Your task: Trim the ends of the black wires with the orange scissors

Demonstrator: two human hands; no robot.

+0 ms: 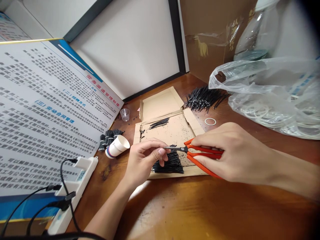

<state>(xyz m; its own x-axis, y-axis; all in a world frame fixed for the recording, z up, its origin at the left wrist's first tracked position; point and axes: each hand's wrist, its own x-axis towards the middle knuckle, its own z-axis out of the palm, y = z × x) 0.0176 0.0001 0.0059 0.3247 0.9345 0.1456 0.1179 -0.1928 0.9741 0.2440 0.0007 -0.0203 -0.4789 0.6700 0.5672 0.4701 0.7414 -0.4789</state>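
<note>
My right hand (pixel 237 155) is wrapped round the red handles of a pair of scissors (pixel 185 149), whose dark blades point left. The blade tips reach the pinched fingertips of my left hand (pixel 143 158). Whatever those fingers hold is too small and covered to make out. Just beneath both hands, a thick row of short black wires (pixel 172 163) lies on an opened cardboard box (pixel 162 103). Farther back on the cardboard is a smaller row of black wires (pixel 159 123). Tiny dark scraps are scattered over the cardboard.
A large pile of black wires (pixel 203 99) and a white ring (pixel 210 121) lie right of the cardboard. Plastic bags (pixel 272 96) stand at right. To the left are a tipped paper cup (pixel 117 146), tied wire bundles (pixel 110 137), a clear cup (pixel 124 115) and a power strip (pixel 80 190).
</note>
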